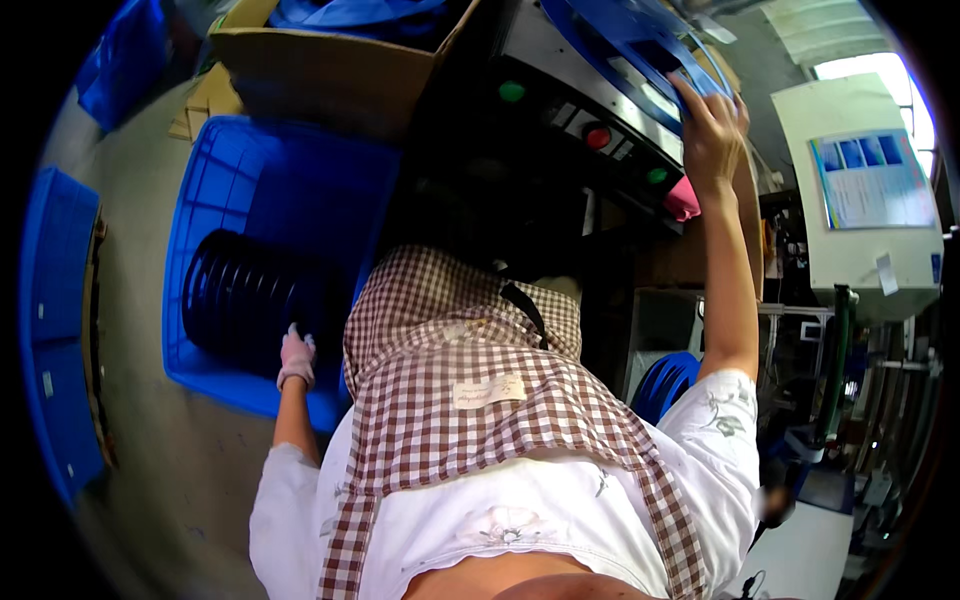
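In the blue crate at my left, several dark round reels (235, 295) stand on edge in a row. My left hand (297, 358), in a pale pinkish glove, grips the nearest end of that row; its fingertips lie partly in shadow against a dark reel. Up at the right, a large blue reel (610, 50) lies on top of a machine. The bare fingers of my right hand (715, 130) are curled over its near right rim, close to a dark opening in it.
The machine's front panel (560, 120) carries green and red buttons. Behind the blue crate (205, 180) is a cardboard box (310, 75) with blue material inside. More blue reels (665, 385) stand low at my right. Blue containers (62, 330) line the far left.
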`<state>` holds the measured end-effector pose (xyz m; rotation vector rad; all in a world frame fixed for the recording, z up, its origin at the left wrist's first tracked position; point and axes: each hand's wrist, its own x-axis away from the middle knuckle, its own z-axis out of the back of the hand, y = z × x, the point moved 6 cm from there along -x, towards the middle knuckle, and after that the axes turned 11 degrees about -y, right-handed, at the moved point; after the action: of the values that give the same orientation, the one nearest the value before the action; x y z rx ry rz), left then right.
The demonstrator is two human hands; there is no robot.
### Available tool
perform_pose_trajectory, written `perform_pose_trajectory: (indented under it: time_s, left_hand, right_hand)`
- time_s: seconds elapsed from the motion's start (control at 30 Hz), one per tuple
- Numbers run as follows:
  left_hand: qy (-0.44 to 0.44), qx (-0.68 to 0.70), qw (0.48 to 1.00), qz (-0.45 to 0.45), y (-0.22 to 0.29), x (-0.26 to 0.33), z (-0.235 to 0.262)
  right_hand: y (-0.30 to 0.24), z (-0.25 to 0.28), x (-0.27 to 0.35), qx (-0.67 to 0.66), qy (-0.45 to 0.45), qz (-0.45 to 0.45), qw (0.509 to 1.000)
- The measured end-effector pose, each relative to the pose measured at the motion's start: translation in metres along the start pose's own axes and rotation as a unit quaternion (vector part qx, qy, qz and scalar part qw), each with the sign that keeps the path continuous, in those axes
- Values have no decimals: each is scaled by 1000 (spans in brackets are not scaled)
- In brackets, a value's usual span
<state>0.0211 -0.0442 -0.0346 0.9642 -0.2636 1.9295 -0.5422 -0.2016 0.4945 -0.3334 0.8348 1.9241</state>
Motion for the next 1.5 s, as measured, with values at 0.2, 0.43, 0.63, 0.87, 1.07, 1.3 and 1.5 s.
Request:
perform_pose_trajectory:
  time_s: [0.2,0.43,0.63,0.87,1.07,1.3,1.5]
  left_hand:
    - [-47,50,990,-125,47,35,-39]
    - [28,60,997,27,21,10,-56]
    - [119,258,958,-45,-32,10,-62]
    - [59,316,901,-290,84,110,35]
    - [-186,18,978,-88,88,70,-55]
    - [-178,-61,953,-237,151,92,69]
    - [498,-301,582,-568,375,189,310]
  right_hand:
    - [-28,98,72,-436,80,-236,865]
    - [-139,-22,58,-827,-94,-123,540]
    - [-329,-108,64,-874,-291,-306,239]
    - [-442,-174,165,-748,-569,-329,97]
    - [-383,-148,147,-794,-557,-130,205]
    - [-206,-153,169,-793,-385,-359,305]
    - [-112,-122,173,-828,-195,-384,359]
